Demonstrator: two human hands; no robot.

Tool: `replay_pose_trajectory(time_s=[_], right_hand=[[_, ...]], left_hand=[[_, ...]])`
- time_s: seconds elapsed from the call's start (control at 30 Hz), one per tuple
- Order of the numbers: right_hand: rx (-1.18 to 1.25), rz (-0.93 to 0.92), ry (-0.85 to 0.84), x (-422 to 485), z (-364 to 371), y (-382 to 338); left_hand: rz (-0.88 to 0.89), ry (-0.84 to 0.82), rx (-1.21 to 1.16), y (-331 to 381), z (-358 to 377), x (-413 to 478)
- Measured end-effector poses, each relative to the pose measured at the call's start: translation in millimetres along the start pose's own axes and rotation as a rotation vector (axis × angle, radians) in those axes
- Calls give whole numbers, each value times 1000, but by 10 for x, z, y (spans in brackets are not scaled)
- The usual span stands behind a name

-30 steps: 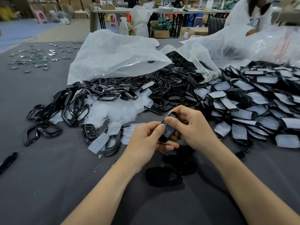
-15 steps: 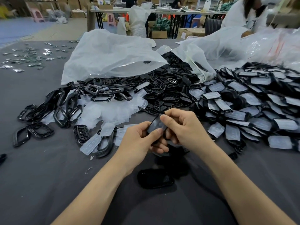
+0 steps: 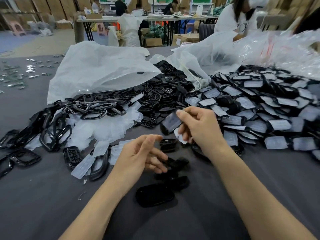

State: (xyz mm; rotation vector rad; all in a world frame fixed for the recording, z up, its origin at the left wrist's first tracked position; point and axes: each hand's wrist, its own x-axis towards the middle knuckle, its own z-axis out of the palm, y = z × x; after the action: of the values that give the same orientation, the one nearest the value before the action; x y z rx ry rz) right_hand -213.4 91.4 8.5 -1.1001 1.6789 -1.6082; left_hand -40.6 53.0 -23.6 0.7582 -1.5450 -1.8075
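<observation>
Thumb and fingers of the right hand pinch a black piece by its upper end: a flat, rounded plastic part w/ a cloudy, soft-looking pad over its face, tilted, lower end hanging free in the air just above the table. A pale scrap shows under the lower curled fingers; can't tell if it's gripped. Wrist is bent, palm turned left, forearm coming in from the bottom right. The left hand is apart from the piece, below and left of it, palm half up, fingers loosely curled and a bit spread, holding nothing; it hovers over a few small black parts. Betw. the two hands lies a ribbed black insert; nearer the person, a glossy oval shell lies flat on the grey cloth-like table top. Further out: on the right a big heap of same black parts w/ pads on; centre-left a drift of loose frosted pads; far left, shiny black frames, open in the middle; behind, a crumpled milky plastic bag w/ black parts spilling from under it.
</observation>
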Motion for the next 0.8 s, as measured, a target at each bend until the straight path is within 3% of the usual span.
replay_pose_trajectory(time_s=[0.13, 0.23, 0.33, 0.43, 0.5, 0.67, 0.8], right_hand=[[165, 102, 557, 159, -549, 23], [218, 103, 721, 201, -750, 91], [141, 85, 767, 228, -785, 160], [56, 83, 743, 244, -817, 222], [31, 116, 736, 249, -854, 258], [-50, 138, 776, 223, -892, 275], [-208, -83, 747, 187, -671, 167]], left_hand=[[205, 154, 316, -30, -43, -51], [374, 358, 754, -59, -130, -24], [345, 445, 1038, -105, -240, 24], [160, 397, 1164, -136, -262, 40], [133, 349, 1220, -133, -239, 28], [166, 345, 1102, -76, -205, 31], [257, 424, 1002, -41, -190, 11]])
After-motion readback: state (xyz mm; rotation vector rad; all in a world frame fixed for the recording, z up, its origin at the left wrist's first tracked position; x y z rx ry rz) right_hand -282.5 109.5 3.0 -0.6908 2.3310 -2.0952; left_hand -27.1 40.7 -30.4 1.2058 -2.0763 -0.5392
